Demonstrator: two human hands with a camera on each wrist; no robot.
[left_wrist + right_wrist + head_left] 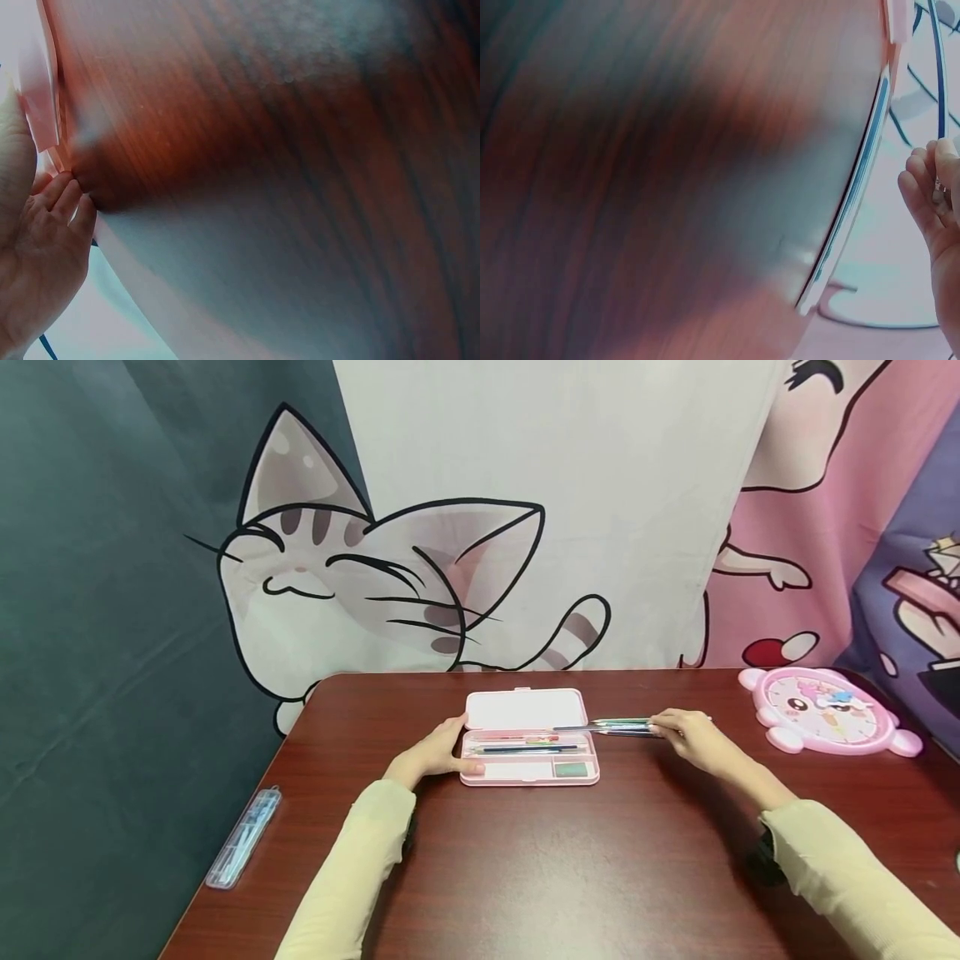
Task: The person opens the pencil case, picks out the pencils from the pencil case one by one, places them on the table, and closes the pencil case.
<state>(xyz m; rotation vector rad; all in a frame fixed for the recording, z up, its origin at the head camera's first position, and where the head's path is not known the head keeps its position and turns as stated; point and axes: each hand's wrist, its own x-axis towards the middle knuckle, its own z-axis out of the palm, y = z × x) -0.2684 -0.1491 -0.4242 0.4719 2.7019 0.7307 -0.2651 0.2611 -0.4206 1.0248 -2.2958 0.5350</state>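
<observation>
A pink pencil case (529, 782) lies with its lid raised behind it, several pencils (517, 749) and a grey-green block (571, 770) inside. At its left end my left hand (432, 753) grips the case, the thumb over the front compartment and the fingers by the lid; the left wrist view shows this hand (52, 247) at the pink edge. My right hand (693, 739) pinches a dark blue pencil (940, 75), which points left across the case's right edge. Beneath that hand, several loose pencils (618, 732) lie on the table beside the case.
A pink animal-shaped clock (825, 712) lies at the table's right rear. On the left edge rests a clear, pale blue case (243, 839). A cartoon cat curtain (480, 585) hangs behind the brown table (555, 877).
</observation>
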